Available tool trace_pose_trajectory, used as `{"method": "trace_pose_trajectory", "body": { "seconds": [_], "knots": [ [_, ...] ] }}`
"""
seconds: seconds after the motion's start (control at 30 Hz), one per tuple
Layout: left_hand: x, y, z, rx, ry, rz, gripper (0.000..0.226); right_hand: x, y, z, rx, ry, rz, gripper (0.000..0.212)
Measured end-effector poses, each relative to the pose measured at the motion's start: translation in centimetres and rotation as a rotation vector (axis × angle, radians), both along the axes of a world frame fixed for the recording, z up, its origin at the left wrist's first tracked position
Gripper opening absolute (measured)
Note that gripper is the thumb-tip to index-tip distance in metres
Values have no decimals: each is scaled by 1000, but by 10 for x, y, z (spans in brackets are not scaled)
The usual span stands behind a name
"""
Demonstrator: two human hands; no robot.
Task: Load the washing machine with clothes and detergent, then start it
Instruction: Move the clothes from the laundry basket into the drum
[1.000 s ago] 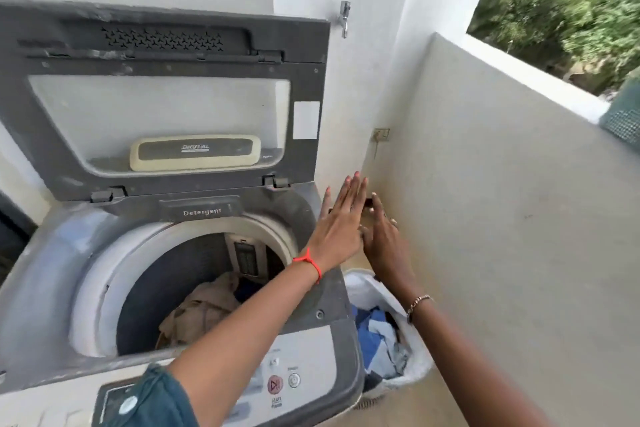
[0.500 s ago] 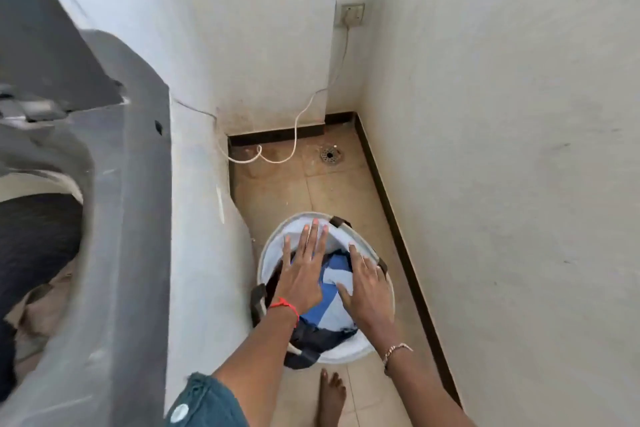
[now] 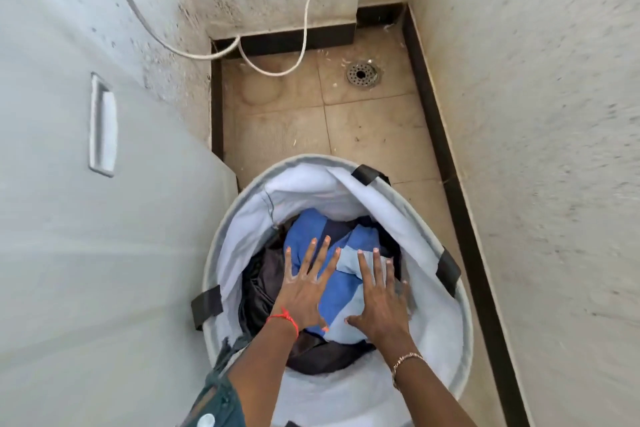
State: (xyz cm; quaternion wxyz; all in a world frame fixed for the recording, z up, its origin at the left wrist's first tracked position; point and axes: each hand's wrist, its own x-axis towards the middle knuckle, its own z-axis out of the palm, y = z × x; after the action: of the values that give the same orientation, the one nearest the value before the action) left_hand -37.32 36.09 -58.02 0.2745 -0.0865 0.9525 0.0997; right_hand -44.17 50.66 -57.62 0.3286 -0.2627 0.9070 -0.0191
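A round white laundry basket (image 3: 453, 291) with black handles stands on the floor beside the washing machine's white side panel (image 3: 69, 253). Inside lie blue clothes (image 3: 363, 239) over darker garments (image 3: 263, 281). My left hand (image 3: 304, 288), with a red thread at the wrist, is spread flat over the blue cloth, fingers apart. My right hand (image 3: 381, 302), with a bracelet at the wrist, lies flat next to it on a pale blue piece. Neither hand grips anything. The machine's drum and lid are out of view.
A white cable (image 3: 304, 21) runs from the wall down to the tiled floor behind the basket. A round floor drain (image 3: 362, 74) sits in the far corner. Rough white walls close in on the right and at the back.
My view has swung from the open machine down to the basket. Both hands went from the air near the wall down onto the clothes in the basket.
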Motion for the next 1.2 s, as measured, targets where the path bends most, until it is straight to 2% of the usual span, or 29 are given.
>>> {"method": "trace_pose_trajectory", "body": {
  "seconds": [0.1, 0.17, 0.27, 0.37, 0.47, 0.5, 0.57, 0.67, 0.8, 0.9, 0.97, 1.2],
  "knots": [
    [6, 3, -38, -15, -38, -73, 142, -5, -8, -31, 35, 39, 25, 131],
    [7, 6, -51, 15, -72, -41, 152, -10, -13, -46, 36, 7, 23, 128],
    [7, 7, -68, -19, -25, -36, 149, -10, -22, -67, -39, -59, 4, 109],
    [0, 6, -66, -84, 18, -59, 151, -6, -29, -76, -150, -27, -3, 83],
    [-1, 8, -57, -64, -27, -27, 160, -1, -31, -67, -175, 11, 50, 61],
    [-1, 8, -53, -54, -17, -18, 161, 2, -29, -60, -134, -37, 61, 56],
    [-1, 7, -38, -56, 8, -27, 161, 7, -25, -38, -133, -48, 32, 51],
    [2, 7, -3, -43, 45, -44, 157, 16, -21, 2, -293, 58, -62, 49],
    [-2, 8, 87, 23, 42, 4, 141, 18, -19, 90, -453, -18, -169, 56],
    [-2, 9, 168, 113, -9, -6, 128, 23, -16, 160, -453, -28, -143, 49],
    [-2, 6, 229, 162, 18, 7, 127, 23, -14, 214, -469, -10, -129, 54],
    [2, 12, 438, 266, 273, -30, 119, 24, -3, 428, -677, 262, -73, 52]
  ]
}}
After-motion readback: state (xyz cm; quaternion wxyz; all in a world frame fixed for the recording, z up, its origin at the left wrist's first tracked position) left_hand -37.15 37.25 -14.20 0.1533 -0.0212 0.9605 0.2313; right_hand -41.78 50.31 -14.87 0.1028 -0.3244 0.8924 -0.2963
